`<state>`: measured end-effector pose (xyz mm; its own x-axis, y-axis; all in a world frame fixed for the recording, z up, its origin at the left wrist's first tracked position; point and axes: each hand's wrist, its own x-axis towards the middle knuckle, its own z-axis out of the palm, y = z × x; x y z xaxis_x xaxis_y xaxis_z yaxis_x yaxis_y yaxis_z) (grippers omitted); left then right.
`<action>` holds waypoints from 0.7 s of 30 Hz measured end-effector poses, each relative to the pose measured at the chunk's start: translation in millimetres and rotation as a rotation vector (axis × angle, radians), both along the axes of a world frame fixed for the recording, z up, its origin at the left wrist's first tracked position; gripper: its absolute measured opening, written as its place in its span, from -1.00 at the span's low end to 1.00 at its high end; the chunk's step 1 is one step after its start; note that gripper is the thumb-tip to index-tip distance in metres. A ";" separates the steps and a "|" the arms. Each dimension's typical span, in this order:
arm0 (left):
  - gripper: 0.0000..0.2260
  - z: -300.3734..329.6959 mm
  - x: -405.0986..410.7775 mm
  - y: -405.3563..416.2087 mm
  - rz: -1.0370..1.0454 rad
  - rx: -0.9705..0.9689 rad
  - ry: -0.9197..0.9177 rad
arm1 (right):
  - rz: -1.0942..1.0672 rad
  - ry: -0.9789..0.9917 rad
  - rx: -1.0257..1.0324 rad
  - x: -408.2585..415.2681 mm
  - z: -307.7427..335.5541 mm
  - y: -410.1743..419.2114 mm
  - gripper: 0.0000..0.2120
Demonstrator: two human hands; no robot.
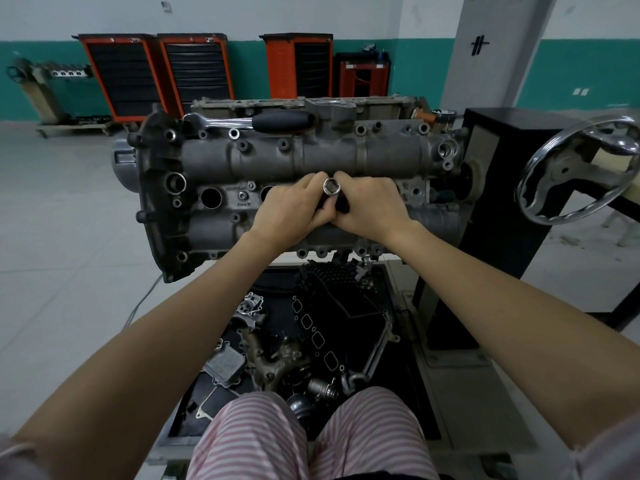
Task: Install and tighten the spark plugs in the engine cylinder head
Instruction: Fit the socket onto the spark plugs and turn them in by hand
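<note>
Workshop floor, engine stand: my left hand (289, 206) and right hand (367, 206) clamp a spark plug socket (331, 186) over the cylinder head (277, 157), plug unseen. Next, likely the ratchet (249, 120).

Orange tool cabinets (152, 77) line a teal-banded wall (588, 74).

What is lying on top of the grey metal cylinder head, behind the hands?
A chrome ratchet wrench with black grip lies along the grey cylinder head's far edge. Both hands, left and right, cover the head's middle, holding a chrome socket.
</note>
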<state>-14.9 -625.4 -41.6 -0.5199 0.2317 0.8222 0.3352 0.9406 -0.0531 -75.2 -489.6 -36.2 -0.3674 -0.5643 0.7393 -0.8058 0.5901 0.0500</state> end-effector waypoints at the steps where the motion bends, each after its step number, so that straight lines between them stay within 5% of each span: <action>1: -0.69 -0.1 0.2 -0.1 -0.006 -0.003 -0.003 | 0.003 0.011 -0.005 -0.2 0.0 0.2 -0.80; 21: -0.74 -0.1 1.2 -0.1 -0.012 -0.028 -0.019 | -0.041 -0.004 0.063 -6.2 -1.3 -0.4 -0.78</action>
<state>-13.8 -625.4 -41.7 -0.5320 0.2607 0.8056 0.3479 0.9347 -0.0728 -81.4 -490.0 -37.5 -0.3937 -0.5942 0.7014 -0.7812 0.6184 0.0854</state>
